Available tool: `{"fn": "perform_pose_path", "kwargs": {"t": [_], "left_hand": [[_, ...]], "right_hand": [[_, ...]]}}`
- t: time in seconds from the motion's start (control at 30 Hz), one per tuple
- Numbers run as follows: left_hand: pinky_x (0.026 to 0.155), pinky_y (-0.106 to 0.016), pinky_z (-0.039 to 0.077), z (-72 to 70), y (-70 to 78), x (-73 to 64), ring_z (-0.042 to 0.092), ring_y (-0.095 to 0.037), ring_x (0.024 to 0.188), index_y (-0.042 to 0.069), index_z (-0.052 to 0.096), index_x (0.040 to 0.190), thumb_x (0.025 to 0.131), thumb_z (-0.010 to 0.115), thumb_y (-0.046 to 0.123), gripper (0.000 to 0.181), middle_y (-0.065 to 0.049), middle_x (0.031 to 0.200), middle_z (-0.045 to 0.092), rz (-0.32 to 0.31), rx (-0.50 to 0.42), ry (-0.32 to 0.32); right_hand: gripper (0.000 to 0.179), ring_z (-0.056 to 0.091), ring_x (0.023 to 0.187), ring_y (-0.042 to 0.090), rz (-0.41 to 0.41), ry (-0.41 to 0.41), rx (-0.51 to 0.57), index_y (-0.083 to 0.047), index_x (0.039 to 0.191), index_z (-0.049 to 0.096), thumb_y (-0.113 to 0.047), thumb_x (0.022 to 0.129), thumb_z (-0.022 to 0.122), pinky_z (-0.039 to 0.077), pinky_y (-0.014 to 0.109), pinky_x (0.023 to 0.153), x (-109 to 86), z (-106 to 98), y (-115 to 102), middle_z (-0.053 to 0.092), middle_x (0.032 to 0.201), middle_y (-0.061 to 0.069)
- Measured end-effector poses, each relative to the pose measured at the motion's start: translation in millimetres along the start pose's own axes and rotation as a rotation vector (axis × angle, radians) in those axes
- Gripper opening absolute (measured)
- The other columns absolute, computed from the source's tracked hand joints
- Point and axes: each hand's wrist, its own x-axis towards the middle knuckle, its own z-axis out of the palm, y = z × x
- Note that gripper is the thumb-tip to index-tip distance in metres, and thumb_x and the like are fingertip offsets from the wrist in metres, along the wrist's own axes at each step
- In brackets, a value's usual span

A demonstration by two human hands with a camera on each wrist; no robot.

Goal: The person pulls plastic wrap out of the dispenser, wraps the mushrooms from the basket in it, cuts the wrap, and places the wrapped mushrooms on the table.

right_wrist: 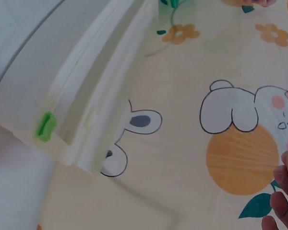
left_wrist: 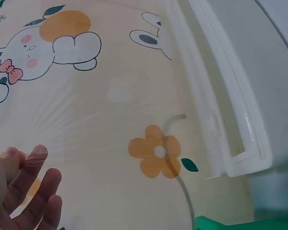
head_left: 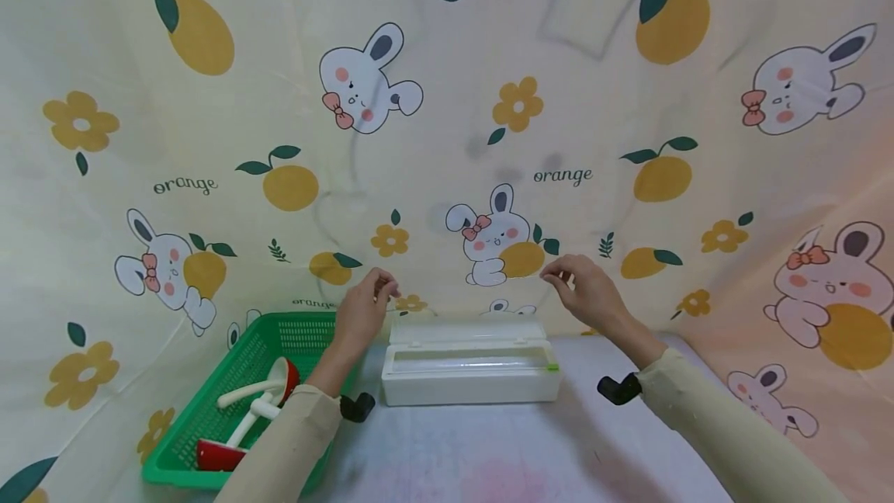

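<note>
A sheet of clear cling film [left_wrist: 57,112] is drawn out between both hands, with creases fanning from the fingertips in the left wrist view. My left hand [head_left: 363,309] pinches one corner between thumb and forefinger. The other corner is pinched by my right hand [head_left: 590,293], only partly visible at the edge of the right wrist view. Below and between the hands sits a white cling film dispenser [head_left: 471,389], its lid [head_left: 468,330] raised at the back. A small green slider [right_wrist: 46,127] is at the dispenser's right end.
Left of the dispenser stands a green basket [head_left: 293,324], partly behind my left forearm. Inside lie red-and-white utensils, one a ladle-like piece [head_left: 284,380]. A printed cloth [head_left: 433,161] hangs behind the white table [head_left: 447,449].
</note>
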Motion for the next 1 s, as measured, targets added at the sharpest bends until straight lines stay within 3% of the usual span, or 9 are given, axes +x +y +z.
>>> {"fn": "perform_pose_path", "kwargs": {"t": [0.2, 0.43, 0.77, 1.0], "left_hand": [[0.066, -0.037, 0.051, -5.5, 2.7, 3.0, 0.069, -0.019, 0.083, 0.015, 0.066, 0.112, 0.112, 0.060, 0.026, 0.013, 0.001, 0.098, 0.080, 0.019, -0.027, 0.009], [0.066, -0.035, 0.053, -9.5, 6.4, 2.5, 0.071, -0.021, 0.087, 0.017, 0.066, 0.113, 0.113, 0.057, 0.029, 0.015, 0.000, 0.102, 0.080, -0.005, -0.050, 0.000], [0.056, -0.034, 0.046, -19.6, 15.4, 5.3, 0.068, -0.021, 0.084, 0.016, 0.064, 0.112, 0.113, 0.057, 0.027, 0.013, -0.001, 0.102, 0.078, 0.014, -0.088, 0.034], [0.073, -0.042, 0.058, -25.4, 20.2, 4.8, 0.074, -0.024, 0.093, 0.013, 0.065, 0.115, 0.113, 0.057, 0.025, 0.015, -0.004, 0.102, 0.079, 0.014, -0.141, 0.036]], "right_hand": [[0.009, 0.060, 0.091, 0.026, -0.013, 0.020, -0.017, -0.006, 0.108, 0.078, -0.003, 0.099, 0.077, 0.058, 0.045, 0.078, 5.2, -4, -4, 0.073, 0.098, 0.008], [0.011, 0.059, 0.091, 0.026, -0.019, 0.045, -0.011, -0.004, 0.110, 0.077, -0.002, 0.100, 0.075, 0.057, 0.048, 0.079, 7.3, -8, -7, 0.073, 0.099, 0.009], [0.006, 0.058, 0.088, 0.024, -0.056, 0.087, 0.013, -0.005, 0.106, 0.078, -0.006, 0.101, 0.076, 0.053, 0.042, 0.076, 13.7, -18, -13, 0.071, 0.097, 0.007], [0.006, 0.059, 0.094, 0.025, -0.058, 0.117, 0.033, -0.005, 0.105, 0.079, -0.004, 0.099, 0.077, 0.055, 0.044, 0.078, 13.5, -22, -18, 0.069, 0.109, 0.010]]}}
